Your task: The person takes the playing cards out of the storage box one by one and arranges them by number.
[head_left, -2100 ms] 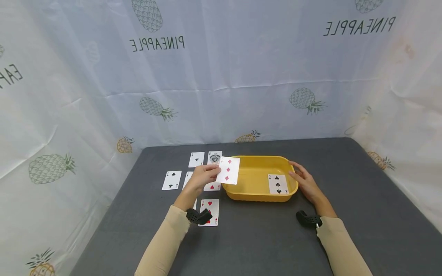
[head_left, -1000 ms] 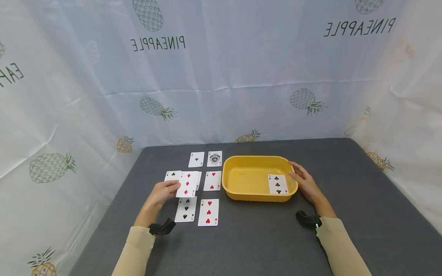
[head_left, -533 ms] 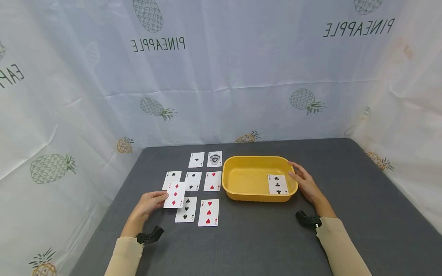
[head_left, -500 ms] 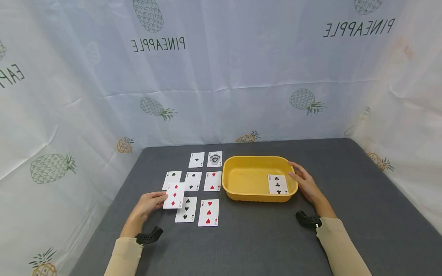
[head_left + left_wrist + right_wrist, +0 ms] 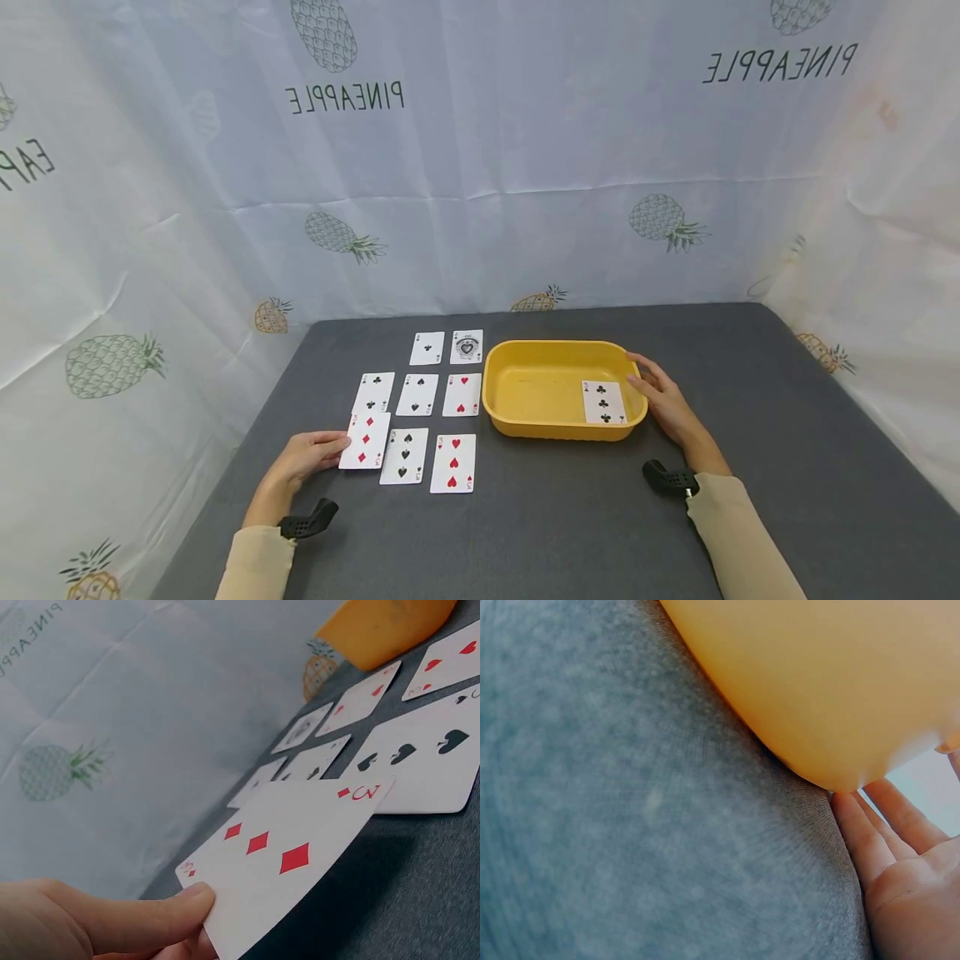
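My left hand [image 5: 303, 458] pinches the left edge of a three of diamonds playing card [image 5: 365, 440]. In the left wrist view this card [image 5: 285, 825] is tilted above the dark table, with a shadow under it. It overlaps the near edge of the two of clubs [image 5: 377, 390] and lies just left of the three of spades [image 5: 399, 467] in the head view. My right hand [image 5: 667, 408] holds the right rim of a yellow plastic tray [image 5: 555, 430], fingers against its outer wall and thumb at the rim. Inside the tray lies a three of clubs [image 5: 594, 405].
Two aces, the club ace [image 5: 426, 357] and the spade ace [image 5: 457, 357], form the back row. The two of spades [image 5: 408, 396] and two of hearts [image 5: 454, 396] stand in the middle row, with the three of hearts [image 5: 442, 479] nearer. A pineapple-print curtain [image 5: 480, 267] hangs behind the table.
The left hand has carried the three of diamonds from over the tray's left side leftward and toward me, uncovering the three of spades. My right hand and the tray stay in place.
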Action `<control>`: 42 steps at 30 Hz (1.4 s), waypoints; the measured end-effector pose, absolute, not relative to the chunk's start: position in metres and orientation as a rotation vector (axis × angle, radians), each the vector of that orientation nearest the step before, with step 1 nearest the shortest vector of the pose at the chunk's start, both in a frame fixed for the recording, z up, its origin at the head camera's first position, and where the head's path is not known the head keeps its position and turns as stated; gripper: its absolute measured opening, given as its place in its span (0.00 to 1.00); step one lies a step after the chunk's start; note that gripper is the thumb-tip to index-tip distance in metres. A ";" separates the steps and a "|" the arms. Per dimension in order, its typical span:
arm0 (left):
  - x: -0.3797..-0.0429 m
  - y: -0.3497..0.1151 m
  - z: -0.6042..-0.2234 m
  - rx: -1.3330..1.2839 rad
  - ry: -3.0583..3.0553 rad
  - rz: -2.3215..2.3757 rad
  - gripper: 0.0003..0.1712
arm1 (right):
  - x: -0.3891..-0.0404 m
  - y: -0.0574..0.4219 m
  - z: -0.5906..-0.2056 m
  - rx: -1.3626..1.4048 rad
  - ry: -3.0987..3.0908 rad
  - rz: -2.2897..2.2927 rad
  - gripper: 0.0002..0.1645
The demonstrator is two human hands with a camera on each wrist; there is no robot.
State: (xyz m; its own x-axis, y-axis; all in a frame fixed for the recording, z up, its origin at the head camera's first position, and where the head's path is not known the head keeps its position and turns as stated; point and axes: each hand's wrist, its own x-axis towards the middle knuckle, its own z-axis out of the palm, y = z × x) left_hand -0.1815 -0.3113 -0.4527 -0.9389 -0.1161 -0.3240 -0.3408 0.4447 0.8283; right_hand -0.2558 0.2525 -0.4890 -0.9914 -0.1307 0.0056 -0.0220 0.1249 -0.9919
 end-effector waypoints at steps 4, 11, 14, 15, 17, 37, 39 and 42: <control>-0.179 -0.320 -0.454 -0.397 2.495 1.425 0.29 | -0.254 0.252 -0.488 -0.146 2.294 -2.023 0.37; -0.174 -0.330 -0.452 -0.381 2.518 1.342 0.25 | -0.253 0.252 -0.486 -0.169 2.293 -2.020 0.37; -0.173 -0.329 -0.451 -0.369 2.530 1.337 0.23 | -0.254 0.252 -0.486 -0.176 2.293 -2.025 0.36; -0.173 -0.328 -0.450 -0.360 2.538 1.336 0.23 | -0.254 0.252 -0.486 -0.180 2.294 -2.024 0.36; -0.172 -0.326 -0.449 -0.356 2.562 1.332 0.22 | -0.255 0.252 -0.485 -0.185 2.296 -2.024 0.36; -0.167 -0.313 -0.445 -0.535 2.739 1.184 0.16 | -0.254 0.251 -0.487 -0.167 2.290 -2.023 0.35; -0.166 -0.313 -0.444 -0.534 2.747 1.178 0.16 | -0.254 0.251 -0.486 -0.170 2.289 -2.026 0.35; -0.166 -0.312 -0.443 -0.546 2.721 1.223 0.16 | -0.255 0.251 -0.486 -0.173 2.289 -2.025 0.35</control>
